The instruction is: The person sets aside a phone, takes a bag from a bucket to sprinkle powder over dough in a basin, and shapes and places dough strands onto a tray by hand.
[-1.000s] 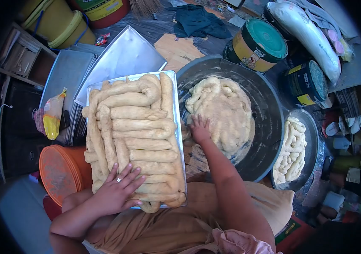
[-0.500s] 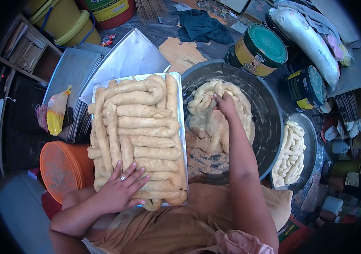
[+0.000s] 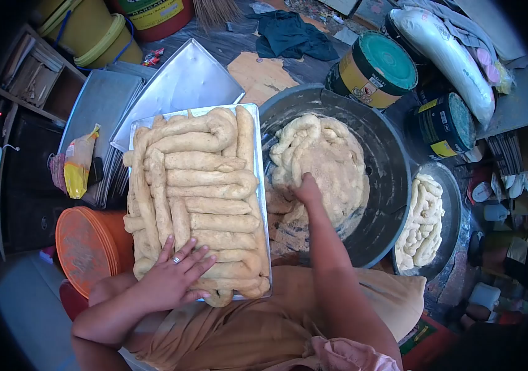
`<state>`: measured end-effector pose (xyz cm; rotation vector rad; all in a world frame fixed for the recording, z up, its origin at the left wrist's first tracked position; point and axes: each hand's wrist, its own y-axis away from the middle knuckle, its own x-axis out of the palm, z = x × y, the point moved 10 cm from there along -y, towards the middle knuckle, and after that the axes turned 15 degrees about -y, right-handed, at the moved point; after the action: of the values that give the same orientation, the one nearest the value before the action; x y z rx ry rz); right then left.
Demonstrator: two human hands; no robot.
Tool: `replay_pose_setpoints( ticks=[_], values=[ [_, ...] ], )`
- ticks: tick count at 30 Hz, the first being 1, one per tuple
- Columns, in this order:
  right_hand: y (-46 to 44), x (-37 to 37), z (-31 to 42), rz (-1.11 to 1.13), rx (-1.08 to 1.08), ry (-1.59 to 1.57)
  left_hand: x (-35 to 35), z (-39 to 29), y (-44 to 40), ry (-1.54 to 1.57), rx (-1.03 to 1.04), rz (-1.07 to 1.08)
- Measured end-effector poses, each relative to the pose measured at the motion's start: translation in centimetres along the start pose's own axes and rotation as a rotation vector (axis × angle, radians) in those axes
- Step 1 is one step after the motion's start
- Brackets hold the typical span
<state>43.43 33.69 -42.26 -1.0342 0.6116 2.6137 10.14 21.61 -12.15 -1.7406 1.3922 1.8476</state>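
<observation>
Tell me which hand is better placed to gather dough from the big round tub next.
Probably the right hand: it is at the dough mound inside the tub, while the left hand lies spread on the dough ropes on the tray.

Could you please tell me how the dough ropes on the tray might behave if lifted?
The dough ropes would likely flop, since some bend in soft curves. They may cling together, as many lie touching side by side. Rolling seems unlikely, packed so closely.
</observation>
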Motion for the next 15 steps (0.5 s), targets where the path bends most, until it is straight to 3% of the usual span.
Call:
replay_pose_setpoints(
  ticks=[2,5,6,9,12,15],
  values=[
    [-0.5,0.9,-0.2,-0.100,-0.026,0.042,0.1,0.0,-0.1,0.018,0.002,0.004],
    [-4.9,3.3,-4.9,-0.088,0.077,-0.241,-0.1,0.2,0.0,0.022,0.000,0.007],
    [-5.1,2.4,-4.3,-0.150,0.064,-0.473,-0.2,0.1,0.0,0.022,0.000,0.003],
    [-5.0,0.7,-0.3,0.053,0.444,-1.230,0.1,0.1,0.2,0.022,0.012,0.000],
    [-7.0,-2.1,3.7,0.245,0.469,-1.279,-0.1,-0.1,0.4,-0.002,0.027,0.003],
    [-7.8,-6.8,8.0,0.251,0.463,-1.366,0.0,-0.1,0.5,-0.001,0.024,0.002]
  ],
)
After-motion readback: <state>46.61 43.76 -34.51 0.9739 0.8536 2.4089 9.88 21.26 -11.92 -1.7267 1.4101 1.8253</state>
